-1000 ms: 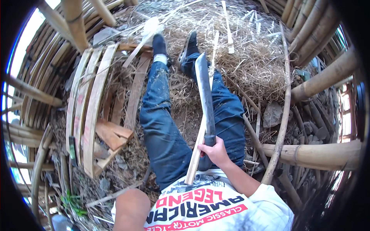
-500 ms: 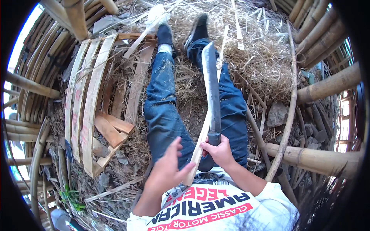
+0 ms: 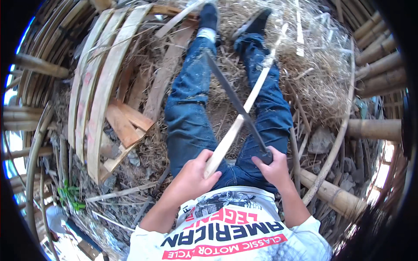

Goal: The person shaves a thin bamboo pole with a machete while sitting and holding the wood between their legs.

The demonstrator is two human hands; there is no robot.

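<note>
My left hand (image 3: 197,175) is closed around the near end of a long pale wooden or bamboo strip (image 3: 227,138). From there the strip runs up and to the right over my legs, its far end frayed beside my right shin. In my right hand (image 3: 275,167) is the handle of a machete (image 3: 227,87). Its dark blade is seen nearly edge-on, slanting up to the left, and crosses over the strip between my thighs. Whether the blade touches the strip, I cannot tell. Part of the handle is hidden in my fingers.
A slatted wooden frame (image 3: 102,93) lies to my left, with short boards (image 3: 126,124) at its side. Dry shavings (image 3: 320,89) are heaped at the far right. A curved pole (image 3: 346,124) and thick bamboo poles (image 3: 335,193) stand or lie on my right.
My left hand, open before, has closed on the strip's near end. The machete, previously nearly upright, has swung over to lean left across the strip. My right hand has moved right.
</note>
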